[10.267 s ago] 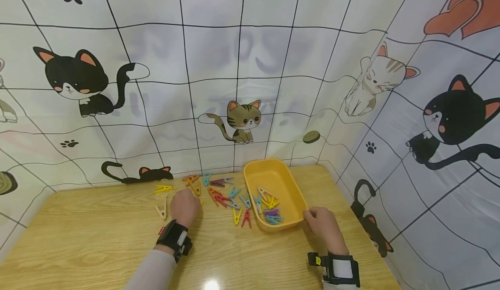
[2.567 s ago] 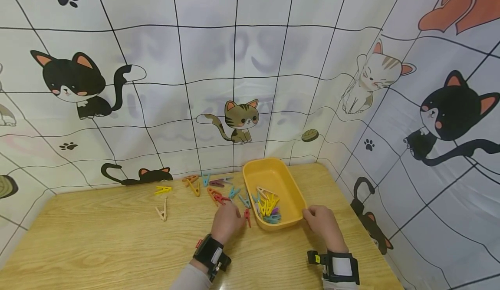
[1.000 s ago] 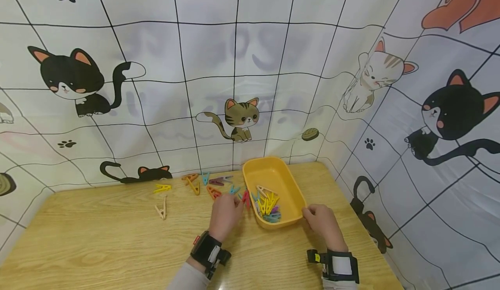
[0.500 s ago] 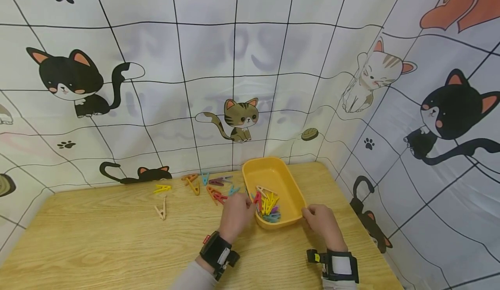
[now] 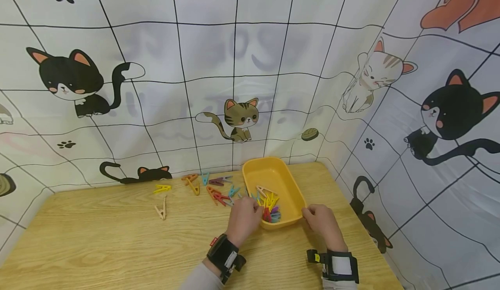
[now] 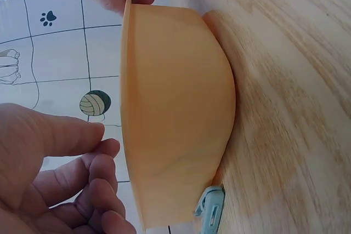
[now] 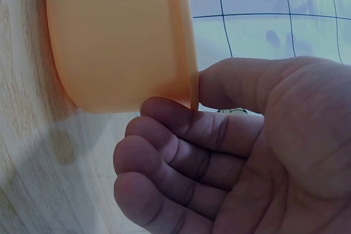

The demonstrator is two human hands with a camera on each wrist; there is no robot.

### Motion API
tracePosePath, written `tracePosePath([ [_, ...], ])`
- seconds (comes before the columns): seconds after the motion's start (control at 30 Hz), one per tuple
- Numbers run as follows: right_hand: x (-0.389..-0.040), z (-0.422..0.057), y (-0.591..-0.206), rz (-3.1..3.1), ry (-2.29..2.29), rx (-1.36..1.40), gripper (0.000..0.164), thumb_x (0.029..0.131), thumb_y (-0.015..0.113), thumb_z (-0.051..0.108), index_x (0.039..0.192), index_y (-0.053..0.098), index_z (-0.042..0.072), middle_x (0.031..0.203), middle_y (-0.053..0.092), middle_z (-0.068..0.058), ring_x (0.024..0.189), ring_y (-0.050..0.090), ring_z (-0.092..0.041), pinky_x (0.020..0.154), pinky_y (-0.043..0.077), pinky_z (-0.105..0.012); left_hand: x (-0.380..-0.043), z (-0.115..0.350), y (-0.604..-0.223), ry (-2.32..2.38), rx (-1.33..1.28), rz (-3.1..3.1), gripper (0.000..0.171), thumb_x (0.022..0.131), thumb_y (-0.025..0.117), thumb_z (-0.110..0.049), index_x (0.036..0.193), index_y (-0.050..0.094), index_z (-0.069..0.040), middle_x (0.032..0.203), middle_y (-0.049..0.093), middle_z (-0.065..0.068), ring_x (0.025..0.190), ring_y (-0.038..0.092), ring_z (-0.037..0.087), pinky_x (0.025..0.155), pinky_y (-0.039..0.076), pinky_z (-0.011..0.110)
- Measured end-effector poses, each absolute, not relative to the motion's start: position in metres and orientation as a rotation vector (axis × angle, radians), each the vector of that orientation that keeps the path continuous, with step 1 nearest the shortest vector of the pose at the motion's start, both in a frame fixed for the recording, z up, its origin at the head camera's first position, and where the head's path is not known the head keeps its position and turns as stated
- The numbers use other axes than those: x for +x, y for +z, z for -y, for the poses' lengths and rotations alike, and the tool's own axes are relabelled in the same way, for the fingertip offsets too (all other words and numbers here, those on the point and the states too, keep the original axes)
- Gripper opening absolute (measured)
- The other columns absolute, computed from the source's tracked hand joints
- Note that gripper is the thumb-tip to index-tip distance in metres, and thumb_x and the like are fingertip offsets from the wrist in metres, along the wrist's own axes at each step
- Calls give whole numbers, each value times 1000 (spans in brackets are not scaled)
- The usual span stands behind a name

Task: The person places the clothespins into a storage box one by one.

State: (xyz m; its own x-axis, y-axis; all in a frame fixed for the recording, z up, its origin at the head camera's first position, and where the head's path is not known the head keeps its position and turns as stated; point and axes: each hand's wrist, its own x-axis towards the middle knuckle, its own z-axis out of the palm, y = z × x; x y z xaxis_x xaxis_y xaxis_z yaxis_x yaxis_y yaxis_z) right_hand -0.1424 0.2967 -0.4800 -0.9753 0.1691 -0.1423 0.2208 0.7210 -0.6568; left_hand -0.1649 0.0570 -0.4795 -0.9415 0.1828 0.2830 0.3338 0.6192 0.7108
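Note:
A yellow plastic basin (image 5: 294, 191) stands on the table with several clothespins in it, yellow, purple, blue and beige among them. Near its front left corner a red clothespin (image 5: 267, 215) lies on the pile. My left hand (image 5: 243, 220) is at the basin's left rim, and the left wrist view shows its thumb and loosely curled fingers with nothing visible between them. My right hand (image 5: 323, 222) pinches the basin's right front rim, thumb on one side and index finger under the edge, as the right wrist view shows.
Left of the basin lie several loose clothespins, such as a red one (image 5: 220, 197), an orange one (image 5: 194, 187) and a maroon one (image 5: 216, 182). Farther left are a yellow clothespin (image 5: 162, 188) and a beige clothespin (image 5: 162, 209). A cat-print curtain (image 5: 164, 99) hangs behind the table.
My left hand has carried the red clothespin from the table rightward over the basin's rim and let it go onto the pile. The right hand has kept its grip on the rim.

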Motion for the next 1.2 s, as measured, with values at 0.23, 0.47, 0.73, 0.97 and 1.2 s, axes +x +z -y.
tracePosePath([
  [0.23,-142,-296,-480,-2838,-1102,336,29,104,55,21,88,68,0,69,53,-4,67,50,-19,60,39,-31,-165,-48,-478,-1256,-386,2665,53,93,69,-5,53,38,-18,54,27,-8,46,30,6,48,23,21],
  [0.47,-143,-297,-483,-2837,-1101,351,29,103,55,20,89,69,0,69,53,-5,66,51,-20,60,40,-31,-171,-34,-484,-1181,-359,2628,57,91,68,-1,55,29,-20,57,15,-11,47,19,4,49,17,21],
  [0.73,-143,-297,-483,-2842,-1089,337,28,103,55,20,89,68,0,69,52,-5,67,50,-20,60,39,-31,-178,-16,-484,-1125,-313,2593,55,91,62,2,56,27,-21,55,13,-11,47,16,5,50,16,22],
  [0.97,-143,-297,-482,-2839,-1091,336,29,104,54,20,88,68,0,69,53,-4,67,50,-20,60,40,-31,-188,-1,-489,-1088,-208,2609,56,91,63,2,52,29,-20,53,16,-11,45,18,6,47,17,23],
  [1.2,-144,-298,-484,-2837,-1096,336,30,103,55,21,86,68,0,67,53,-4,65,50,-19,59,39,-31,-201,15,-499,-1018,-61,2646,55,88,64,1,50,29,-18,53,17,-10,46,19,8,46,16,24],
])
